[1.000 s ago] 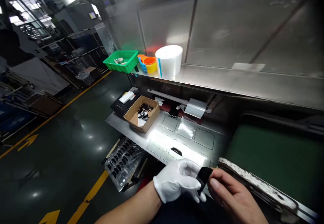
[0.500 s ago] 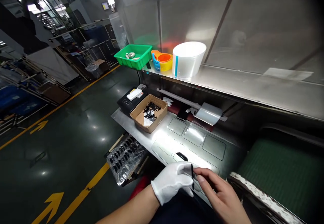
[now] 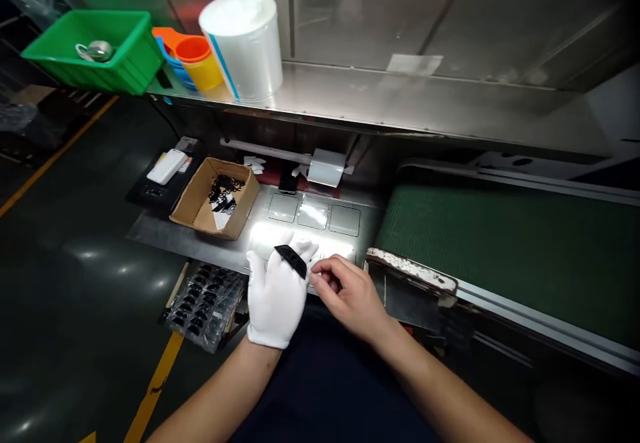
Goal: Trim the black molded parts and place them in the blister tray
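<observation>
My left hand (image 3: 277,293), in a white glove, is turned palm up over the front edge of the metal table (image 3: 200,243). A small black part (image 3: 291,261) lies across its fingers, held there with the thumb spread away. My bare right hand (image 3: 350,291) is just right of the part, thumb and index finger pinched together near its right end. Whether anything is between those fingertips is too small to tell. Behind the hands, thin rectangular outlines (image 3: 344,220) mark the table's surface.
A cardboard box (image 3: 243,219) of small black pieces stands left, beside a black box (image 3: 145,193). A tray of black parts (image 3: 200,303) sits lower left. Above runs a shelf (image 3: 340,96) with a green bin (image 3: 120,63) and white tub (image 3: 250,49). A green conveyor (image 3: 500,229) lies right.
The view has swung to the right. My left hand has turned from holding the part upright to palm up, with the part now lying on its fingers. My right hand's fingers have drawn together.
</observation>
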Motion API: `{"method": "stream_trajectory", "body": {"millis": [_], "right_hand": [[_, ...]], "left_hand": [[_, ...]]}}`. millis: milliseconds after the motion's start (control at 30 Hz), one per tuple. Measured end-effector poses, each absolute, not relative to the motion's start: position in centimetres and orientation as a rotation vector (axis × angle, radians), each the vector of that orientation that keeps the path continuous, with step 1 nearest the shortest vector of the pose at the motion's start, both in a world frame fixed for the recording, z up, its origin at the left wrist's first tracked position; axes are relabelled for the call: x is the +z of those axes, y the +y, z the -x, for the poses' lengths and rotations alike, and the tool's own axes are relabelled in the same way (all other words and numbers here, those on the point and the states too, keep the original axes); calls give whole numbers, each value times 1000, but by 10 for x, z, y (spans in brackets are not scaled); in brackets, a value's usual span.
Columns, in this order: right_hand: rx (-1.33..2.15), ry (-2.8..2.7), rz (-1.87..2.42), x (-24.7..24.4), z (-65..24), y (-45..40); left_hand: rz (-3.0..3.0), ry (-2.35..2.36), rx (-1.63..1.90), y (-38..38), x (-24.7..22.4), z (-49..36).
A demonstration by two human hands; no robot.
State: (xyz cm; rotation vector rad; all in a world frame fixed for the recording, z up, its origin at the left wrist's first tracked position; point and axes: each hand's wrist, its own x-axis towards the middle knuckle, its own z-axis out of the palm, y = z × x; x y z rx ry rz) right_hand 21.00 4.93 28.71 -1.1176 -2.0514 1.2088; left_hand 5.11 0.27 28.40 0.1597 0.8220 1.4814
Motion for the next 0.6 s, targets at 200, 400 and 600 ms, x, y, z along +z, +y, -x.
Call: {"method": "stream_trajectory", "body": {"millis": [200,400,600], "right_hand": [[1118,-2002,1162,273,-199,48],[1050,-2037,1158,263,-201,54],[892,-2156,1158,258,-197,63]], "left_hand": [[-68,881,1526,8,287,-64],[-108,955,1466,10,277,-63],[-97,920,1483,10,267,-67]]}}
